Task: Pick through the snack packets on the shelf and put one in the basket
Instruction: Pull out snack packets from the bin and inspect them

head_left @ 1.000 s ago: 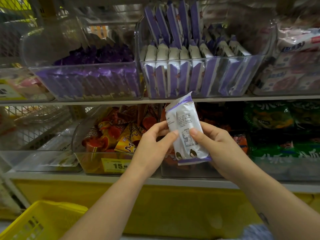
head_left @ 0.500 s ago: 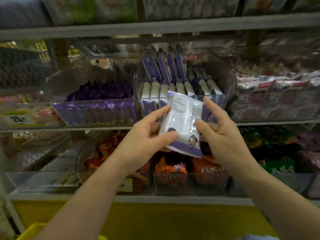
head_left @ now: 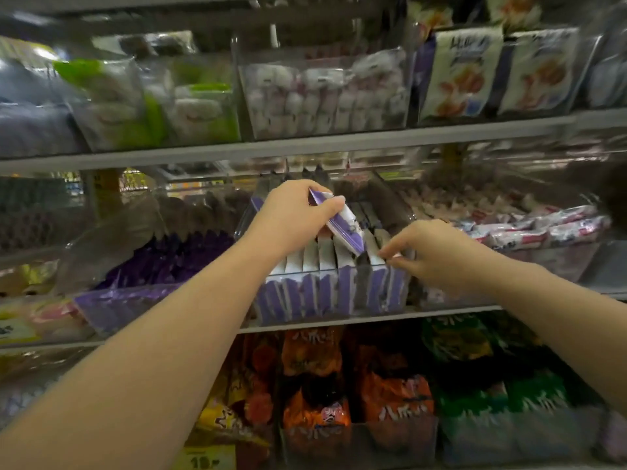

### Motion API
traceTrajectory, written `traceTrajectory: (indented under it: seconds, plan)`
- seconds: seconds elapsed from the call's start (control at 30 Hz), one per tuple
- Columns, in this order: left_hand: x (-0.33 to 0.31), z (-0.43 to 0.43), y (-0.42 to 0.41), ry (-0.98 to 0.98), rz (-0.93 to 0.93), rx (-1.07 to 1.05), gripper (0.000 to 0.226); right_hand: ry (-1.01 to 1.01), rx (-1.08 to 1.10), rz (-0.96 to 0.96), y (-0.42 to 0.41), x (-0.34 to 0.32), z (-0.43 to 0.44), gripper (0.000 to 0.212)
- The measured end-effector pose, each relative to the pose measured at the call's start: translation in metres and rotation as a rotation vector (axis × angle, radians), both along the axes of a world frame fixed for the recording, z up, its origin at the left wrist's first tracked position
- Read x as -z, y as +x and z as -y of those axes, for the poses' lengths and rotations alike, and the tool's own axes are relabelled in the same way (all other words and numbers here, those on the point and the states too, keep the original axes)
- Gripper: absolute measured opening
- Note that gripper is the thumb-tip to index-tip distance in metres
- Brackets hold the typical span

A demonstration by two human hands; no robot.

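The left hand (head_left: 291, 215) grips one purple-and-white packet (head_left: 342, 225) by its upper end, thumb on the near face and fingers curled behind. The packet tilts, with its lower end aimed toward 5 o'clock into the standing packets (head_left: 305, 262) in the clear bin (head_left: 325, 300). Holding it by the top leaves the bottom edge free to slide into a gap or lift out of one (which of the two cannot be told from this moment alone).

The right hand (head_left: 431, 252), at 3 o'clock from that gap, has its fingers curled. Thumb and forefinger pinch the tops of the standing packets at the row's right end, seemingly pulling them aside to hold a slot open. The packets stand on edge and are tightly filed, so one hand has to spread them while the other works a single packet.

The bin sits on the middle shelf (head_left: 339, 322). A bin of dark purple packets (head_left: 163, 262) is at its 9 o'clock, pink-and-white packets (head_left: 543, 225) at 3 o'clock, and orange packets (head_left: 315, 354) on the shelf at 6 o'clock.

The sorting step looks to be under way, and no packet has gone to the basket, which is out of view. The thin, slippery wrappers could let neighbouring packets topple or ride up with the one being handled.
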State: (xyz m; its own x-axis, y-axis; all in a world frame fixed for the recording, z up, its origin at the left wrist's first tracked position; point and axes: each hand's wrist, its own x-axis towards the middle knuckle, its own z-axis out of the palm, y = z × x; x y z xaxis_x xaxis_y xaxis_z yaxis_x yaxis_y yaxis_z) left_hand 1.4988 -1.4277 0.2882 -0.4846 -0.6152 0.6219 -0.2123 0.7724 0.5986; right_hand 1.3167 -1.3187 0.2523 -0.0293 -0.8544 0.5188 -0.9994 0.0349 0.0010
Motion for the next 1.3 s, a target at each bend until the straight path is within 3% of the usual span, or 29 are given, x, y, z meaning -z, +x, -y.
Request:
traceTrajectory:
  seconds: [0.13, 0.3, 0.4, 0.6, 0.73, 0.87, 1.0, 1.07, 1.17, 1.3]
  plan:
    - [-0.014, 0.015, -0.019, -0.034, 0.163, -0.028, 0.015, 0.091, 0.021, -0.28, -0.005, -0.01, 0.013, 0.021]
    - [-0.018, 0.022, -0.038, -0.132, 0.347, -0.095, 0.015, 0.289, 0.041, -0.349, -0.003, -0.026, 0.025, 0.029]
    - [-0.007, 0.024, -0.051, -0.281, 0.481, -0.2, 0.03, 0.419, 0.034, -0.358, -0.003, -0.031, 0.026, 0.027]
    - [0.025, 0.034, -0.061, -0.515, 0.545, -0.345, 0.042, 0.538, 0.077, -0.465, 0.0, -0.028, 0.029, 0.028]
    - [0.042, 0.047, -0.061, -0.465, 0.581, -0.258, 0.043, 0.545, 0.12, -0.589, 0.002, -0.021, 0.034, 0.034]
    - [0.045, 0.064, -0.044, -0.286, 0.605, 0.046, 0.05, 0.534, 0.11, -0.61, -0.001, -0.022, 0.032, 0.039]
    - [0.056, 0.07, -0.033, -0.258, 0.668, 0.131, 0.049, 0.565, 0.047, -0.291, -0.002, -0.039, 0.035, 0.041]
    - [0.056, 0.07, -0.034, -0.271, 0.669, 0.127, 0.049, 0.462, 0.01, -0.19, -0.007, -0.054, 0.044, 0.042]
    - [0.055, 0.069, -0.034, -0.259, 0.669, 0.128, 0.048, 0.281, 0.039, -0.287, -0.016, -0.066, 0.067, 0.032]
    - [0.053, 0.069, -0.032, -0.235, 0.682, 0.153, 0.048, 0.385, 0.164, -0.372, -0.019, -0.063, 0.099, 0.029]
